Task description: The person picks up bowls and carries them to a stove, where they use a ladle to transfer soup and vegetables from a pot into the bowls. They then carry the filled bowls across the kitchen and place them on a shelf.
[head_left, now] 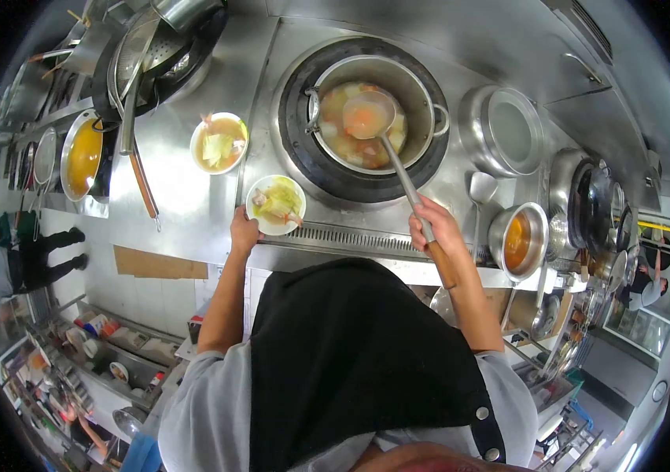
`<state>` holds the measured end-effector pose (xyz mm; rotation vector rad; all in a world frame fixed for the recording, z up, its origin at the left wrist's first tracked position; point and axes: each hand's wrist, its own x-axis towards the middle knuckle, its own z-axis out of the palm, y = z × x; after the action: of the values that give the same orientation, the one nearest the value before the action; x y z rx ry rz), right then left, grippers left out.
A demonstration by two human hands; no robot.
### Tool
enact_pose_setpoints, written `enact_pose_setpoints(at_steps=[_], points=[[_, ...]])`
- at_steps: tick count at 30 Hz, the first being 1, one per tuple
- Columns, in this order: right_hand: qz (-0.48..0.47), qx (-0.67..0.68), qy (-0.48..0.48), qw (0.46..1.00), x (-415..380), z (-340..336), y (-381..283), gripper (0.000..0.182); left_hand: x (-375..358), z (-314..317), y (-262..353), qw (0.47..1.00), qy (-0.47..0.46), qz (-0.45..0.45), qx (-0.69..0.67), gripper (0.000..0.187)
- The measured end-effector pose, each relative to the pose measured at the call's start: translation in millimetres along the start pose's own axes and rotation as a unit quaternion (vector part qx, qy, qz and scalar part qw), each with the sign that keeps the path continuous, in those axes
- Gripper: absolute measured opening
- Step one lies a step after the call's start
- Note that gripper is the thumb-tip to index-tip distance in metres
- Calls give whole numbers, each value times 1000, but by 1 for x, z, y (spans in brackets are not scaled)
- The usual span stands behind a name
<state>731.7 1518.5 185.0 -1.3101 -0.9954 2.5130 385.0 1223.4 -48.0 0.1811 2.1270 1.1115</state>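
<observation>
My right hand (439, 226) is closed round the handle of a long ladle (399, 175). The ladle's bowl, holding orange broth, is over the soup (339, 145) inside a two-handled metal pot (423, 86). Pale and orange chunks show in that soup. My left hand (246, 230) grips the rim of a white bowl (276, 228) at the counter's front edge. Cabbage and pieces of meat (278, 200) lie in this bowl. Just behind it, to the left, stands a second white bowl (194, 146) with cabbage in broth.
The pot sits on a black burner ring (292, 149). To the right are a metal pot of water (514, 130), a spatula (480, 189) and a metal pan of orange liquid (517, 242). Strainers (137, 67) and a pan of yellow liquid (82, 157) are at left. Other people are farther off.
</observation>
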Motion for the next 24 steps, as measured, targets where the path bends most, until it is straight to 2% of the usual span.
enact_pose_setpoints(at_steps=[4,7,8,10,11,13,16,20,24], points=[[-27,50,7,998,-24,12,10,40,-10,-4,13,999,3,35,5,48],[-28,116,55,991,-40,21,26,36,6,-5,-12,967,61,186,161,47],[-35,126,38,991,-52,35,24,32,8,-7,-12,977,55,146,145,47],[-44,125,-10,991,-65,39,33,36,8,-14,-6,973,56,177,139,48],[-40,126,-19,991,-72,44,37,40,1,-18,1,984,37,136,113,48],[-40,127,-34,990,-90,56,40,49,-27,-34,56,996,-6,59,59,48],[-24,131,-53,990,-104,66,52,46,-21,-38,61,994,-17,96,-42,48],[-4,107,-75,991,-105,83,70,51,-35,-50,98,991,-14,127,-46,47],[19,2,-51,999,-99,107,75,56,-50,-58,134,992,-28,122,-36,46]])
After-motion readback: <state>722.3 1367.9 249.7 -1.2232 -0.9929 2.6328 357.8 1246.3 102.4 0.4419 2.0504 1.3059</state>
